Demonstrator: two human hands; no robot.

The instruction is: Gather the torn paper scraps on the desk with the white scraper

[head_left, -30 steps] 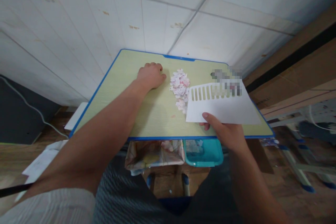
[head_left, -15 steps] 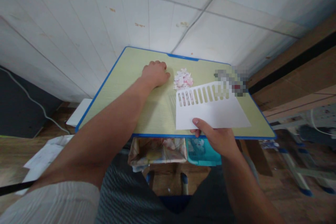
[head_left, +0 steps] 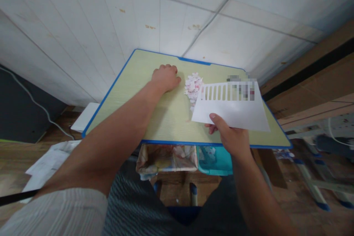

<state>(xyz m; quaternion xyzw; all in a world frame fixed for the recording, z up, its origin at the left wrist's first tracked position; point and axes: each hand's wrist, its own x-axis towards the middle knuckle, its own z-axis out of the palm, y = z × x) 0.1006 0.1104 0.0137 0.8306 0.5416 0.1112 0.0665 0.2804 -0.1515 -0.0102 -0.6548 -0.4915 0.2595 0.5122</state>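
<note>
My right hand [head_left: 232, 136] grips the near edge of a white sheet with a row of slots [head_left: 232, 112] cut along its far side, thumb on top and fingers underneath. The sheet is tilted over the right half of the table. By its left edge lies a heap of small white and pink paper scraps [head_left: 193, 86], partly covered by the sheet. My left hand [head_left: 166, 78] rests on the table to the left of the heap, fingers loosely bent and thumb apart. Nothing shows in it, though its palm is hidden.
The pale green table [head_left: 132, 92] has a blue rim and stands by a white wall [head_left: 177, 18]. Below its front edge are a lined bin [head_left: 167, 167] and a turquoise bin [head_left: 218, 167] holding scraps. A blurred-out item [head_left: 250, 94] lies at right, near cardboard boxes [head_left: 309, 81].
The slotted sheet has shifted right and turned in my right hand, and more scraps show at its left edge. My left hand stays in place on the table.
</note>
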